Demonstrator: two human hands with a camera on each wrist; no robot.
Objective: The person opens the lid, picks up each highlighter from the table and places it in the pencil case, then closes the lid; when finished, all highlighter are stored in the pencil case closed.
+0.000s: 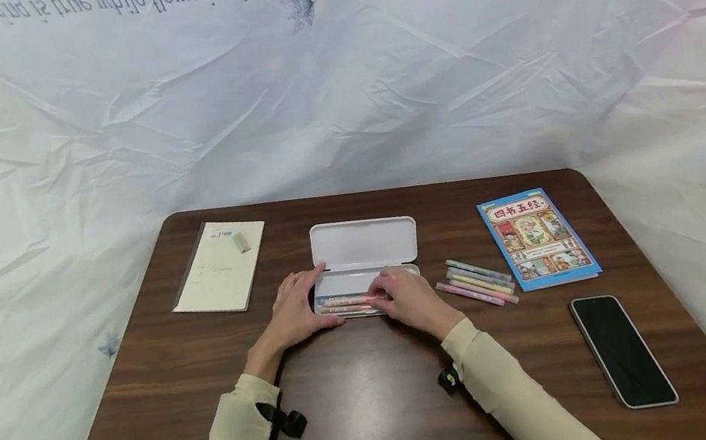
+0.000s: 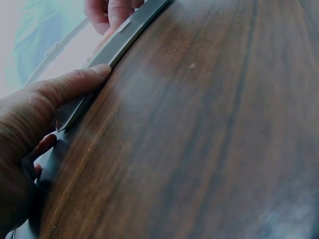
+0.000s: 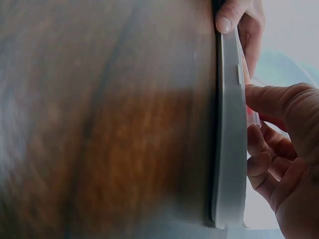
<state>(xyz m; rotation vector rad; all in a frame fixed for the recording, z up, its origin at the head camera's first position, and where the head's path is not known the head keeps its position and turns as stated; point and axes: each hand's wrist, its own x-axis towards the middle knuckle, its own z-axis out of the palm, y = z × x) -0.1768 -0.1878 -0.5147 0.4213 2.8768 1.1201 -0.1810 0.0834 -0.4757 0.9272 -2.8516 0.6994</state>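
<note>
A white pencil case [image 1: 365, 242] lies on the table with its hinged lid raised at the back. My left hand [image 1: 296, 308] holds the case at its left end, the thumb along the front wall and the fingers at the far side. Inside the tray, several pens [image 1: 345, 301] lie lengthwise along the front. Over the right part of the tray, my right hand [image 1: 410, 301] pinches a pen with a clear, reddish end [image 3: 253, 118] between thumb and fingers. The rest of that pen is partly hidden by the hand.
Several pastel pens [image 1: 477, 283] lie right of the case, beside a blue-covered book [image 1: 539, 239]. A black-screened phone [image 1: 623, 351] rests nearer the right edge. At the left is a cream notebook [image 1: 217, 271] with a small whitish block [image 1: 241, 242] on it.
</note>
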